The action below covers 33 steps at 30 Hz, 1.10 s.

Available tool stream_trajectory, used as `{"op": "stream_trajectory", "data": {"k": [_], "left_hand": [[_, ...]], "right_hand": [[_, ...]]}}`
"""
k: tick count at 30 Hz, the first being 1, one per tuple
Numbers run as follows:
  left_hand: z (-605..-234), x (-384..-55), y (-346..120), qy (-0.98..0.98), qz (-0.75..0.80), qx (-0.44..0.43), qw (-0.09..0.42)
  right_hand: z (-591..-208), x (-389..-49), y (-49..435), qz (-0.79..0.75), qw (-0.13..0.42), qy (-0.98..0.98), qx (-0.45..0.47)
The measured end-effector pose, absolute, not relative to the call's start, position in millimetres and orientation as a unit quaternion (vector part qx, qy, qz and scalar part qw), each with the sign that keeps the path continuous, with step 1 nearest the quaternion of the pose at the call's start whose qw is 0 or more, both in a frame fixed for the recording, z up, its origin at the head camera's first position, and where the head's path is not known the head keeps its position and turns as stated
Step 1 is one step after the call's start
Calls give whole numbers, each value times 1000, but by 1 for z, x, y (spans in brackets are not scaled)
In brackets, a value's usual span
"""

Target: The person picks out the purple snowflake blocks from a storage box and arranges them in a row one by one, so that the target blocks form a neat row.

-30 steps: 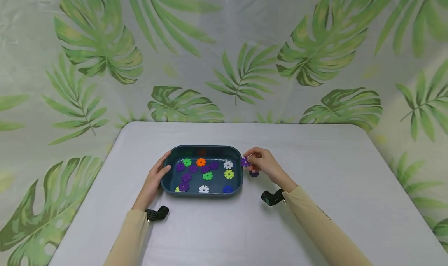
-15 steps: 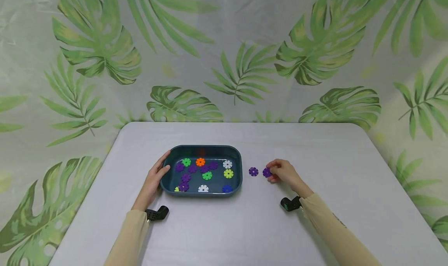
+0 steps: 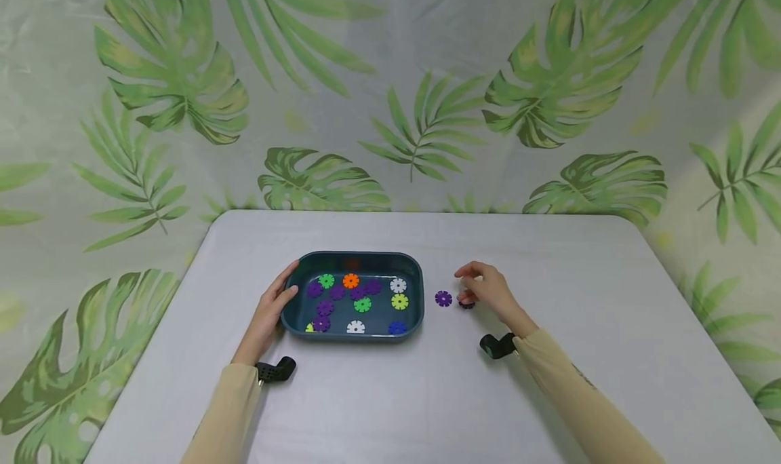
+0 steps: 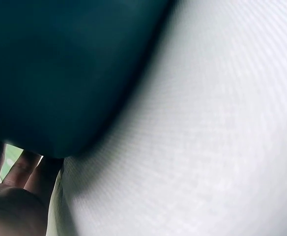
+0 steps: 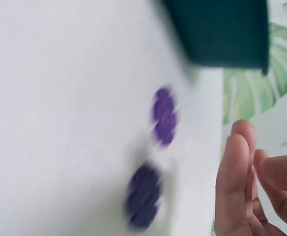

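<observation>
Left-hand fingers (image 3: 285, 275) hold the tray (image 3: 348, 338), long axis running left-right.

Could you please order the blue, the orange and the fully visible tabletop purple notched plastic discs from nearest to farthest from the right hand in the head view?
1. Purple notched plastic disc: on the white table, left of the right hand.
2. Blue notched disc: near-right corner of the dark teal tray.
3. Orange notched disc: inside the tray, toward its far wall.
</observation>
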<state>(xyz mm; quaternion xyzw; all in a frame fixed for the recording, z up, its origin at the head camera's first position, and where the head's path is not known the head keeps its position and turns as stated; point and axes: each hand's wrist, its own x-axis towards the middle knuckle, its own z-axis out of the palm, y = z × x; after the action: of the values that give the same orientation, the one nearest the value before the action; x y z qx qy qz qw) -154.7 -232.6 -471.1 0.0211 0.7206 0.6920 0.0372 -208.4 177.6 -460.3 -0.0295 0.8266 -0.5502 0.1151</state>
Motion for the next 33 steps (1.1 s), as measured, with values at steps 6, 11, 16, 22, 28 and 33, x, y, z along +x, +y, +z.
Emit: {"op": "stream_trajectory", "data": {"k": [6, 11, 16, 22, 28, 33], "left_hand": [[-489, -162, -237, 716, 697, 12, 33], [-497, -165, -240, 723, 690, 8, 28], [-496, -164, -239, 726, 687, 11, 23], [-496, -164, -239, 726, 687, 12, 22], [-496, -164, -238, 726, 687, 9, 19], [-496, -164, -238, 722, 691, 11, 20]], "right_hand": [[-433, -212, 138, -613, 140, 773, -79], [-421, -216, 99, -617, 196, 755, -101], [-420, -223, 64, -610, 237, 749, -101], [-427, -229, 35, -589, 280, 752, -93], [-434, -232, 17, -570, 318, 755, -68], [-436, -232, 7, -566, 339, 750, -43]]}}
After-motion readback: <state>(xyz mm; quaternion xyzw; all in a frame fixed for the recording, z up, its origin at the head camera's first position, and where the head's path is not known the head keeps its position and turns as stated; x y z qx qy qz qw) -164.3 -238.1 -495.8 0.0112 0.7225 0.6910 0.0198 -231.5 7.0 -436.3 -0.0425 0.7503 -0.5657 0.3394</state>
